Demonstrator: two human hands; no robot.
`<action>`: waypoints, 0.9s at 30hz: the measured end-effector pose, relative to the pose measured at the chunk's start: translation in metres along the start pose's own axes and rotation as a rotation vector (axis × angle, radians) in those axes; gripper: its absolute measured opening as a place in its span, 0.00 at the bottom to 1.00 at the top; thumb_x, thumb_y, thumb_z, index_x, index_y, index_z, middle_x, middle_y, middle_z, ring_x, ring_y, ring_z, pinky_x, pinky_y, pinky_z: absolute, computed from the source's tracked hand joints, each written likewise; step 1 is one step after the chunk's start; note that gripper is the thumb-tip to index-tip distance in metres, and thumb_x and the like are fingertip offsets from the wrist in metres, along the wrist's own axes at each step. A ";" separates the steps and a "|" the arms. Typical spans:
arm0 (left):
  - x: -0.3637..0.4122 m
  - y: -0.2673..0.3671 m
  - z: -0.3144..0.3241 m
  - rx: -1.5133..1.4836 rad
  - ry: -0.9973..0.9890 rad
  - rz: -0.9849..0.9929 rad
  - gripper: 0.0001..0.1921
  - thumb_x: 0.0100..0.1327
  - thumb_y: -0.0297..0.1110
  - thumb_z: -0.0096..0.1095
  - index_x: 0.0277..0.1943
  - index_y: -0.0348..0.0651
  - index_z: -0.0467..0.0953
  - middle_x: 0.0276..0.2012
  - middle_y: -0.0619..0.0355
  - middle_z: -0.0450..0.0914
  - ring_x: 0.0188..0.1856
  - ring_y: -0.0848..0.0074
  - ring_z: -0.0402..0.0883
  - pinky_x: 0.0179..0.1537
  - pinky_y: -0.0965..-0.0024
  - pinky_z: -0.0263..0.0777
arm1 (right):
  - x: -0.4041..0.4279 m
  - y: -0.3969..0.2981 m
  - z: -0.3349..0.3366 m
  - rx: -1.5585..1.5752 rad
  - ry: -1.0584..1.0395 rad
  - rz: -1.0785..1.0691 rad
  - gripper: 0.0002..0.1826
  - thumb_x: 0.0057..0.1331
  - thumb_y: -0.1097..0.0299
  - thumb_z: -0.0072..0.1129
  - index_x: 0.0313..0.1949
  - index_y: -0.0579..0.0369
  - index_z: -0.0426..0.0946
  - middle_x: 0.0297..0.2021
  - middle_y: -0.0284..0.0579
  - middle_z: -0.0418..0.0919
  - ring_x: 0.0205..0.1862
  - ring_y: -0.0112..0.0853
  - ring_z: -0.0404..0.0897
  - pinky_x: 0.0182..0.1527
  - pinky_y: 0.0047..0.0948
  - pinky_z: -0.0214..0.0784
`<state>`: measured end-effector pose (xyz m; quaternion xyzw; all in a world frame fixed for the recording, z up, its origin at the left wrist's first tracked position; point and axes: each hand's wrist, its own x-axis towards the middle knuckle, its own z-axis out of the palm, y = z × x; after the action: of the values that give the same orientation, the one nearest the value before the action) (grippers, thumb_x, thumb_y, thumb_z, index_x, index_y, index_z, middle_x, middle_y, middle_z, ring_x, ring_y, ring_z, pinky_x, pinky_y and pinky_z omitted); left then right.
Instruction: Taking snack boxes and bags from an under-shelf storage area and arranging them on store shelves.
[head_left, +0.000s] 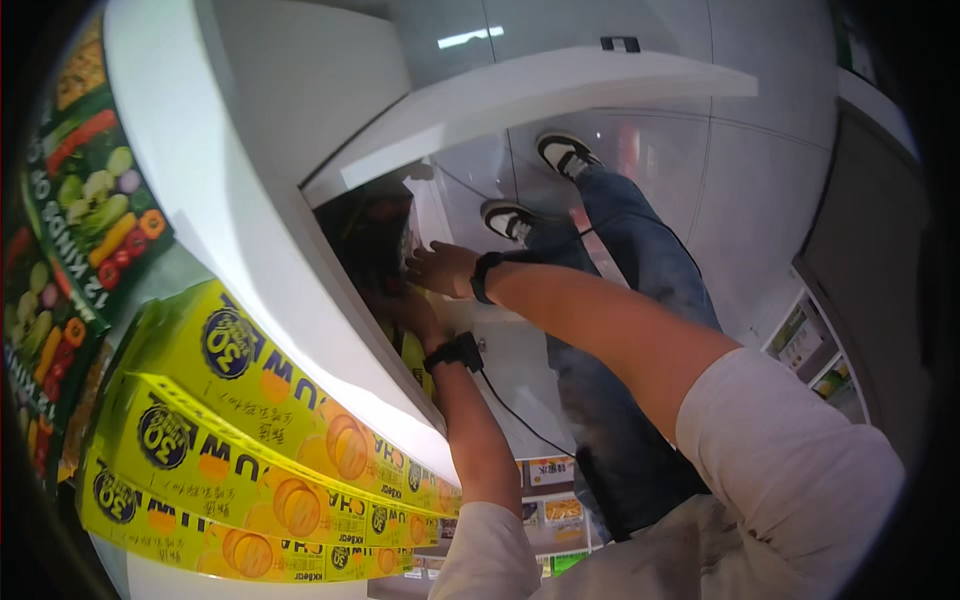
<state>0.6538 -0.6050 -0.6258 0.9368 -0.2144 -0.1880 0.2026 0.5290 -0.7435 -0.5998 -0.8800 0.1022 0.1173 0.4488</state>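
A white cabinet (262, 247) stands open before me, with dark packages (367, 225) in its dim inside. My left hand (409, 311) reaches into the opening; its fingers are in shadow, and whether they hold anything cannot be told. Just above it in the picture, my right hand (442, 270) is at the opening with fingers spread, near or touching the packages. Both wrists wear black bands, the left one with a small black box and a cable. Part of a yellow-green package (414, 352) shows beside my left wrist.
The open white cabinet door (555, 82) extends to the right above my shoes (562, 154). Yellow-green snack packages (277, 465) and dark green packages with printed vegetables (105, 202) lie at the left. Shelves with packaged goods (555, 510) stand at the bottom. A black cable (517, 412) hangs near my legs.
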 end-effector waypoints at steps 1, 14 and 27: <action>-0.015 0.016 0.020 -0.051 -0.076 0.014 0.38 0.67 0.22 0.56 0.75 0.27 0.45 0.72 0.31 0.56 0.72 0.48 0.61 0.73 0.52 0.55 | -0.013 0.010 0.013 0.002 0.055 0.075 0.35 0.59 0.68 0.64 0.67 0.55 0.66 0.67 0.48 0.67 0.68 0.42 0.66 0.62 0.41 0.67; 0.007 -0.065 0.009 0.086 0.220 0.067 0.28 0.67 0.29 0.64 0.65 0.28 0.64 0.64 0.35 0.67 0.61 0.50 0.72 0.64 0.51 0.67 | -0.137 0.004 0.018 0.403 0.084 0.116 0.28 0.57 0.77 0.62 0.57 0.65 0.67 0.50 0.52 0.72 0.53 0.47 0.75 0.54 0.42 0.72; 0.034 -0.038 -0.015 -0.114 0.086 0.013 0.16 0.54 0.36 0.78 0.32 0.36 0.75 0.30 0.48 0.78 0.32 0.57 0.78 0.36 0.57 0.71 | -0.226 -0.018 0.000 0.509 -0.209 -0.001 0.18 0.62 0.75 0.58 0.51 0.61 0.70 0.43 0.51 0.75 0.49 0.47 0.76 0.51 0.43 0.70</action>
<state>0.7011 -0.5855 -0.6391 0.9296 -0.2004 -0.1583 0.2658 0.3195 -0.7162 -0.5184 -0.7221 0.0811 0.1780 0.6636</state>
